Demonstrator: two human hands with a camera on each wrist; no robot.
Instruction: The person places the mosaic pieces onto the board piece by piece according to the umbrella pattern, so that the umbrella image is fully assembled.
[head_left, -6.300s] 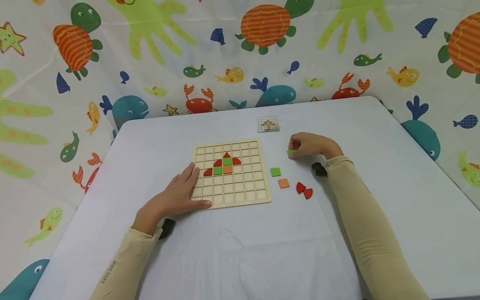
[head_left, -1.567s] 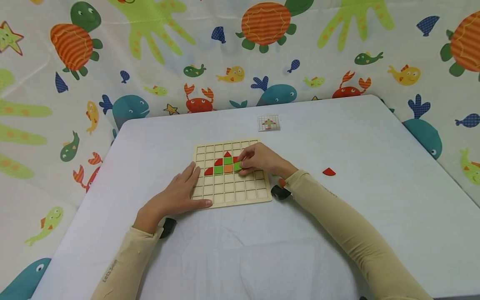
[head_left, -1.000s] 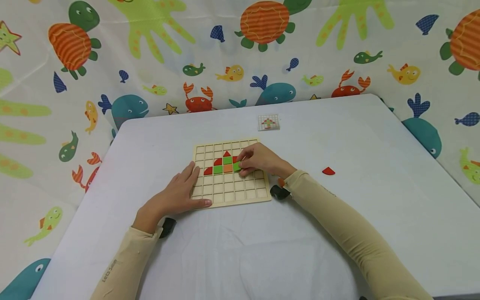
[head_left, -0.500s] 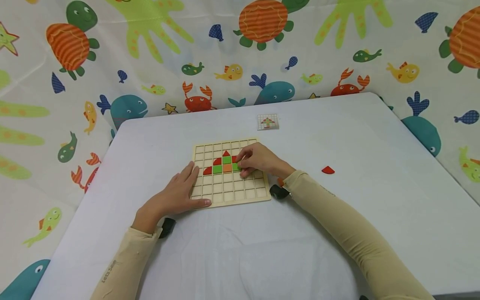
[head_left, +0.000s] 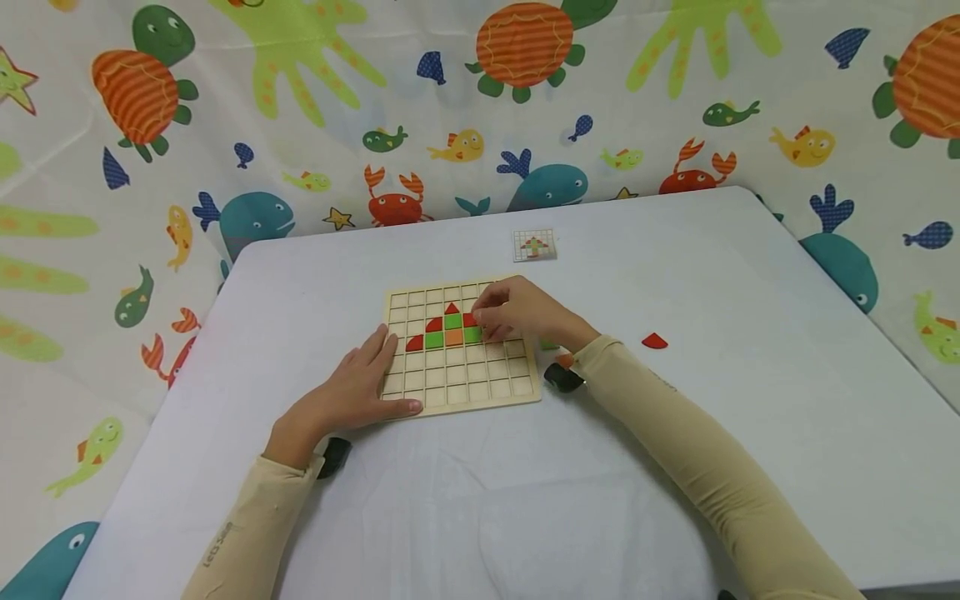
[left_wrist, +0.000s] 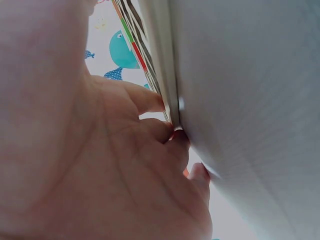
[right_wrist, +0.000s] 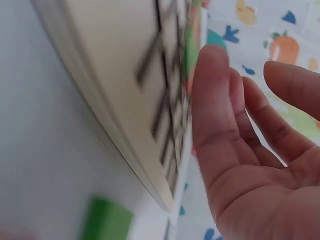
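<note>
Grid board (head_left: 457, 375) beneath right hand (head_left: 521, 310)

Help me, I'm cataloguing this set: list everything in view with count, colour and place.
grid board: 1, pale, centre
green pieces: 4 visible, green, three on the board, one right of it
orange pieces: 2 visible, orange, one on the board, one right of it
red pieces: 5 visible, red, four on the board, one right of it
picture card: 1, multicoloured, beyond the board
table: 1, white, under the board
backdrop: 1, white with sea animals, behind the table
sleeves: 2, beige, left and right
wrist cameras: 2, black, at the sleeve cuffs
left hand: 1, bare, on the board's left edge
right hand: 1, bare, at the board's right half
</note>
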